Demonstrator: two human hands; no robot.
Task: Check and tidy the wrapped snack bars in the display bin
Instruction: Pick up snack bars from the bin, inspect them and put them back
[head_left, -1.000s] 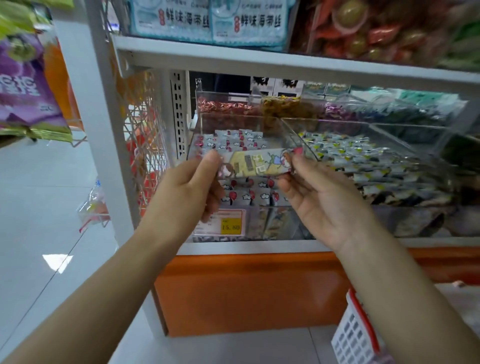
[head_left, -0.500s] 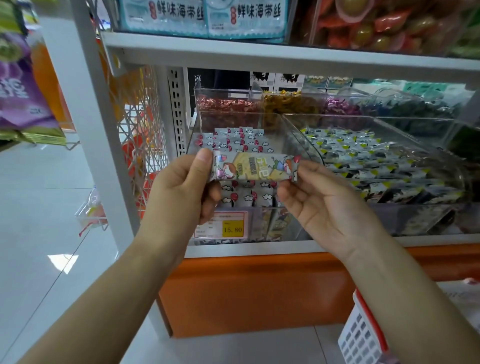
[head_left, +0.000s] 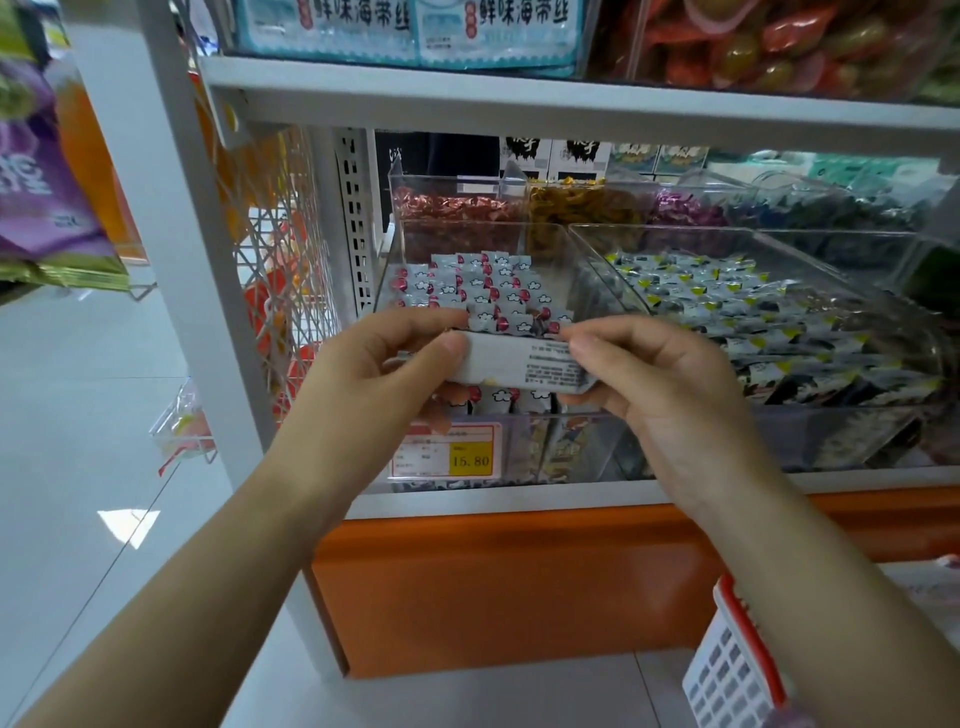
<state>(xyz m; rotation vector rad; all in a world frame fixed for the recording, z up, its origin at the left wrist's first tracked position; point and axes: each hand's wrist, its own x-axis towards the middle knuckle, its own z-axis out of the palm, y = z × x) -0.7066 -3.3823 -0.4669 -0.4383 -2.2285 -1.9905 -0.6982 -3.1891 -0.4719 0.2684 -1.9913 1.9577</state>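
Left hand (head_left: 374, 374), right hand (head_left: 670, 384) pinch snack bar (head_left: 519, 364) ends above clear bin (head_left: 583, 275); white shelf (head_left: 519, 498), pale floor (head_left: 78, 415) left.

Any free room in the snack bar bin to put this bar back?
Bare strip at the back right, between the stacked snack bars and the display bin's right wall. Left side and front are packed.

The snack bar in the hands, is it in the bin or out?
Out. Left hand and right hand pinch the snack bar by its ends, held over the bin.
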